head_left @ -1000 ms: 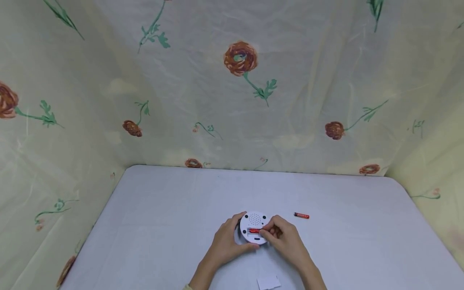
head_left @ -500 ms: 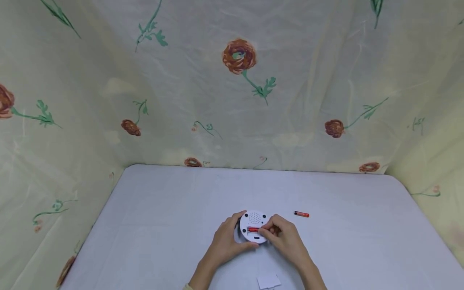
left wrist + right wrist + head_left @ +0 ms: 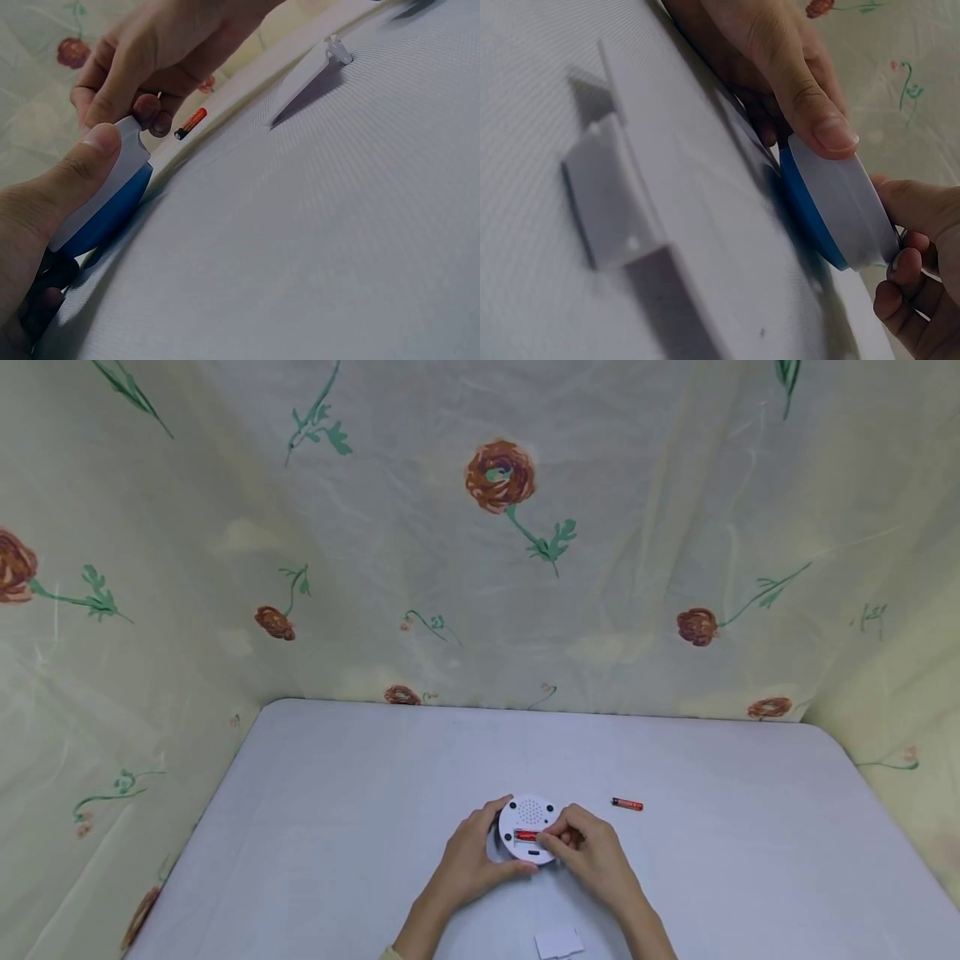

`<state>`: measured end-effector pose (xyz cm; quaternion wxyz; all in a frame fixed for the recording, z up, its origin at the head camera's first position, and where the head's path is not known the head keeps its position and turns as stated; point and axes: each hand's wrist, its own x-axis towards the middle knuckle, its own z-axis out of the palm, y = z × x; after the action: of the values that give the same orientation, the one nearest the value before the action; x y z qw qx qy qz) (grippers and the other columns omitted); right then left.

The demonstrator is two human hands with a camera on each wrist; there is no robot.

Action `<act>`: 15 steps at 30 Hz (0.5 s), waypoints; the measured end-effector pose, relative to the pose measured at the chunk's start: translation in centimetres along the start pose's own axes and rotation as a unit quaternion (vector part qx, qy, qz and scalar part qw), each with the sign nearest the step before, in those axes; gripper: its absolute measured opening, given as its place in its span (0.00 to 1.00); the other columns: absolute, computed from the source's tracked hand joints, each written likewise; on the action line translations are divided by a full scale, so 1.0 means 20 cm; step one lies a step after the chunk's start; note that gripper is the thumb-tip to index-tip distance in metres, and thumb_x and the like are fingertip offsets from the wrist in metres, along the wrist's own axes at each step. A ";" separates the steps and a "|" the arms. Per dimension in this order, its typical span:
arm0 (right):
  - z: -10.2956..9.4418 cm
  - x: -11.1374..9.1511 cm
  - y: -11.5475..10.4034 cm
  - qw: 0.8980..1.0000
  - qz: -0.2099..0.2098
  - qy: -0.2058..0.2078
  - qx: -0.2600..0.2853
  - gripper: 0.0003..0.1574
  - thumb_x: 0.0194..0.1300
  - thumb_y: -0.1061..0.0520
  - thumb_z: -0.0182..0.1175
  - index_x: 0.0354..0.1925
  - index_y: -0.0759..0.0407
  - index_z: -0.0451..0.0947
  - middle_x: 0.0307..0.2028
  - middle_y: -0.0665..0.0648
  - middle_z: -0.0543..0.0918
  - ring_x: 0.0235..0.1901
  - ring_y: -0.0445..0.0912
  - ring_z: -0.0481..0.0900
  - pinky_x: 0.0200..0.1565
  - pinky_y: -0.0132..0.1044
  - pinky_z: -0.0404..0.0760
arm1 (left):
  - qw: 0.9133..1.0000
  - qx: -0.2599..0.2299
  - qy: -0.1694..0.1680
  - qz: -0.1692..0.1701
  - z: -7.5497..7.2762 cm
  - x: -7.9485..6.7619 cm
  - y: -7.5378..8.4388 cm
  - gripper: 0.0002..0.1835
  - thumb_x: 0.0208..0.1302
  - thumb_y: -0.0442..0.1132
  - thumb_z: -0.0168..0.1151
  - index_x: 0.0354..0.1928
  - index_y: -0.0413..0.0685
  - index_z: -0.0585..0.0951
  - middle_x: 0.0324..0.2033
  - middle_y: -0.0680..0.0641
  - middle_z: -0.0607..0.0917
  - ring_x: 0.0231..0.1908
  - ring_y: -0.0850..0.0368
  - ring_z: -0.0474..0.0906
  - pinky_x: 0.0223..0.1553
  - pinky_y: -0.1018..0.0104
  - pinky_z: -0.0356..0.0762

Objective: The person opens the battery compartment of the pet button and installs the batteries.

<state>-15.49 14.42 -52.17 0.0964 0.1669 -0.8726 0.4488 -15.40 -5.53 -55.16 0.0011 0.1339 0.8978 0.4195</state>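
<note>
Firstly, in the head view, the round device lies on the white table with its underside turned up, and its slot sits a little toward 6 o'clock from the middle. The left hand is curved around it, with fingertips near 11 o'clock and thumb near 6 o'clock. The right hand is narrow: its thumb and forefinger tips meet at the 3 o'clock end of the red battery, which lies in the slot, and they seem to pinch it. A spare battery rests between 2 and 3 o'clock from the device, well apart, and the white cover is between 5 and 6 o'clock. For good work here, I would hold the battery in line with the slot and press its end gently and evenly, without forcing.

Next, in the left wrist view, the left thumb presses on the white shell above the blue part. This grip seems well chosen, because the device should not turn under the push.

Lastly, in the right wrist view, the right fingertips are at about 4 o'clock on the device's edge. The battery in the slot is hidden there, so I cannot tell whether it sits flat; better to check this from above.
</note>
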 end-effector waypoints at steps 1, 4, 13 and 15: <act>0.00 0.00 0.00 1.000 0.002 0.000 0.001 0.14 0.51 0.60 0.71 0.24 0.44 0.75 0.21 0.40 0.70 0.22 0.32 0.67 0.24 0.25 0.68 | 1.000 0.000 0.001 0.000 0.00 0.00 0.00 0.51 0.39 0.69 0.69 0.68 0.61 0.63 0.61 0.54 0.75 0.56 0.54 0.73 0.54 0.53 0.71; 0.00 0.00 0.00 1.000 0.005 0.000 0.003 0.15 0.50 0.59 0.71 0.23 0.44 0.74 0.21 0.40 0.70 0.22 0.32 0.66 0.23 0.25 0.68 | 1.000 -0.001 0.002 -0.003 0.00 -0.01 0.01 0.52 0.39 0.69 0.70 0.68 0.61 0.63 0.60 0.54 0.75 0.55 0.54 0.73 0.53 0.53 0.72; 0.01 0.00 0.00 1.000 0.020 -0.004 0.006 0.15 0.51 0.59 0.71 0.23 0.44 0.74 0.20 0.41 0.70 0.21 0.32 0.66 0.23 0.26 0.67 | 1.000 -0.001 -0.001 -0.007 -0.01 -0.01 0.01 0.52 0.39 0.69 0.69 0.68 0.62 0.62 0.61 0.53 0.75 0.55 0.53 0.73 0.53 0.53 0.71; 0.00 0.00 -0.01 1.000 0.025 -0.005 0.007 0.14 0.51 0.59 0.71 0.23 0.45 0.74 0.19 0.42 0.70 0.21 0.32 0.66 0.23 0.26 0.67 | 1.000 -0.001 0.000 -0.005 0.00 -0.01 0.01 0.52 0.39 0.70 0.68 0.68 0.63 0.62 0.61 0.53 0.74 0.55 0.54 0.73 0.53 0.53 0.72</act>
<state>-15.43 14.31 -52.12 0.0791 0.1478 -0.8738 0.4564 -15.24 -5.50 -54.97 0.0032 0.1292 0.8983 0.4200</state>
